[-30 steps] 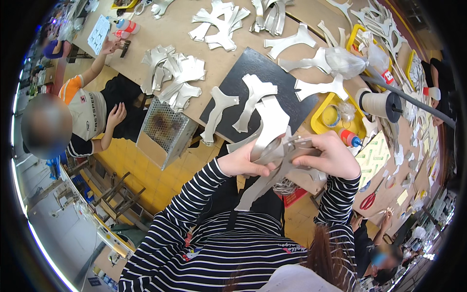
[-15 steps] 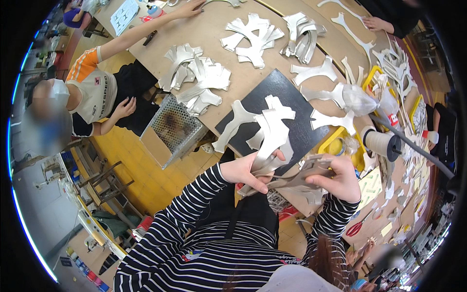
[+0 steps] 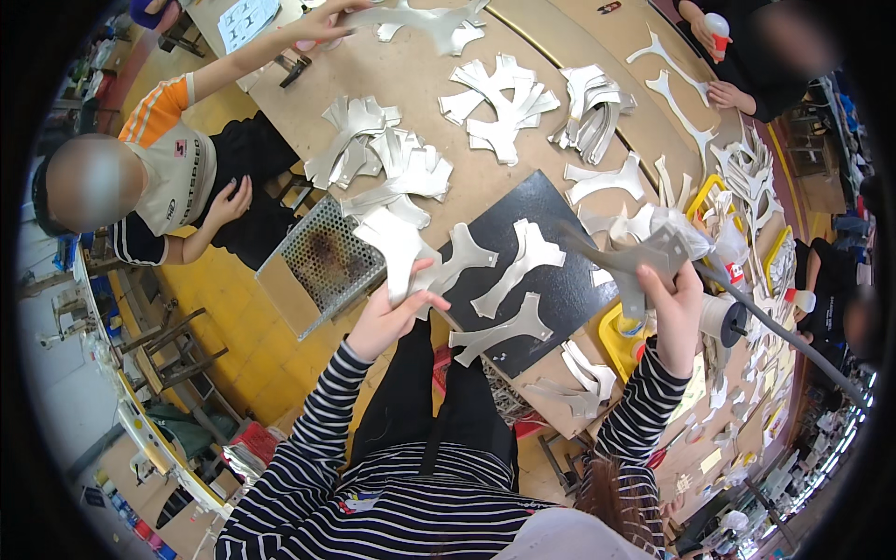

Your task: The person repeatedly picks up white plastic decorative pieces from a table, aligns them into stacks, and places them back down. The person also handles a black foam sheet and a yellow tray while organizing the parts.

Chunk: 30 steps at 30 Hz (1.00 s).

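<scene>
Fingers and thumb of the left hand (image 3: 387,317) pinch the lower edge of a pale grey cut-out piece (image 3: 399,250), a flat branching shape held near the front edge of the work table (image 3: 509,177). Those of the right hand (image 3: 674,303) are closed round a second grey piece (image 3: 627,257), raised above the table's right part; how many sheets this hand holds cannot be told, since the pieces overlap there. Both forearms wear black-and-white striped sleeves (image 3: 313,420) that enter from the lower edge. Between the hands lies a black mat (image 3: 551,280), bearing three further grey pieces, one of them just beside the left hand's piece. To the left of the mat a perforated metal tray (image 3: 322,266) stands at the table's edge, close to the left hand. Beyond the mat, loose heaps of similar grey pieces (image 3: 392,154) are spread over the brown tabletop. A yellow tray (image 3: 621,341) shows just below the right hand, and a dark tube (image 3: 775,327) runs off to the right past that wrist. At upper left, a seated person in a white and orange shirt (image 3: 173,159) reaches one arm onto the table; at upper right, another person's hand (image 3: 721,93) rests on the tabletop.
</scene>
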Motion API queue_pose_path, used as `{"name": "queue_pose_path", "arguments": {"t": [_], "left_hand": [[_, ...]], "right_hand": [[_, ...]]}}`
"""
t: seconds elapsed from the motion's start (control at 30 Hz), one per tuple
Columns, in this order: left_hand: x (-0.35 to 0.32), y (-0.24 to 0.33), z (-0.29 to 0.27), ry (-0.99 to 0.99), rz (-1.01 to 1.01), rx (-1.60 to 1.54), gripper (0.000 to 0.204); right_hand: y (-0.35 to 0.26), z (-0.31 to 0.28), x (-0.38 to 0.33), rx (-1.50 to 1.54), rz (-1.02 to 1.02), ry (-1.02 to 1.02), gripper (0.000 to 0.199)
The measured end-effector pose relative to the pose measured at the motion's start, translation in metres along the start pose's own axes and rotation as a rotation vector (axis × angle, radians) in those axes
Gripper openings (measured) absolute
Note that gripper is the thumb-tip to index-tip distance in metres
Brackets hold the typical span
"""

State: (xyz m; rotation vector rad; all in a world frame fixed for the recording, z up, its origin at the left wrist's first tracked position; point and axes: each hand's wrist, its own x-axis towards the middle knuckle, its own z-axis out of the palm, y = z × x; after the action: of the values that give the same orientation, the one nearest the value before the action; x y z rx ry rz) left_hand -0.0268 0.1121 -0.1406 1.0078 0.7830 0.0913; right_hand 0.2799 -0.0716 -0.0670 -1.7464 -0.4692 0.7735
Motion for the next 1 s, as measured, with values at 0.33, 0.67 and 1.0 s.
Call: {"name": "queue_pose_path", "arguments": {"t": [0.33,0.67,1.0], "left_hand": [[-0.036,0.013,0.002,-0.033,-0.121,-0.178,0.043],[-0.033,0.016,0.006,-0.218,-0.278,-0.173,0.042],[-0.028,0.024,-0.009,-0.222,-0.266,-0.155,0.04]], "right_hand": [[0.016,0.062,0.117,0.011,-0.016,-0.079,0.029],[0.042,0.168,0.237,0.183,0.016,-0.171,0.026],[0.148,0.203,0.322,-0.338,-0.021,0.002,0.037]]}}
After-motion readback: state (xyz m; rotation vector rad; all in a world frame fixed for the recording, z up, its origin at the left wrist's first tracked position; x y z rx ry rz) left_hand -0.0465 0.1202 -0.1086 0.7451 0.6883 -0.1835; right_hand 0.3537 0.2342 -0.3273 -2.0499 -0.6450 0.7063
